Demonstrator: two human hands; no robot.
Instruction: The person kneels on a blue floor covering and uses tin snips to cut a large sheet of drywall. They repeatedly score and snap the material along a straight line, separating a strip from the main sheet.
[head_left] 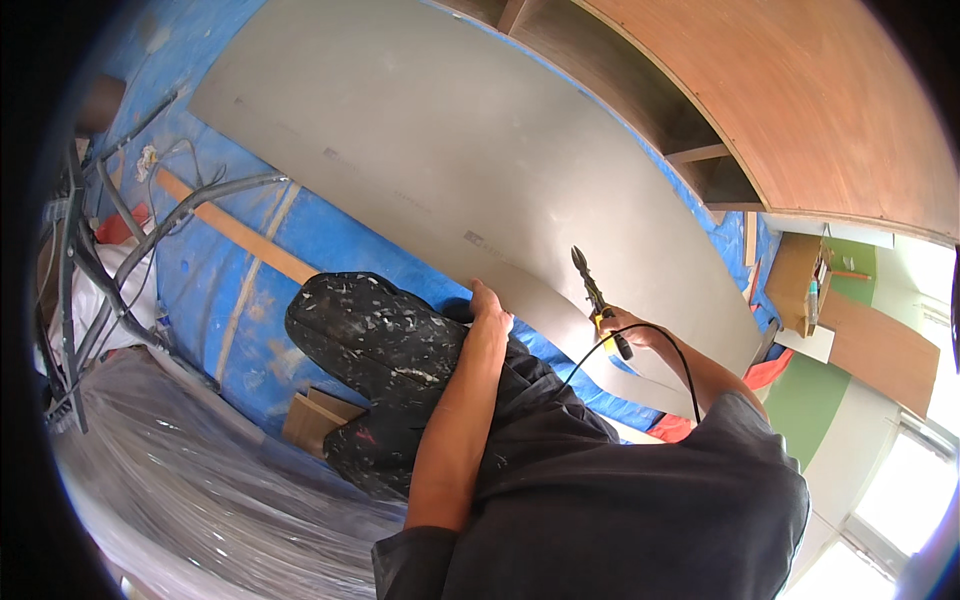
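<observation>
Grey sheet (450, 130), mostly flat, near edge bowed; black-yellow snips (597, 303) above.

The large flat grey sheet (420, 150) before me looks like metal, smooth with a soft satin sheen. My black-and-yellow snips (597, 302) have dark metal blades and plastic-looking handles. The blue plastic sheeting (335, 240) is wrinkled and stained; the clear plastic film (200, 470) creases glossily. The broad orange-brown panel (800, 90) is smooth, grained wood. My paint-spattered black trousers (370, 325) and plain dark shirt (640, 520) are matt cloth.

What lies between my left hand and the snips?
In the head view, part of the grey sheet lies between your left hand and the snips.
</observation>
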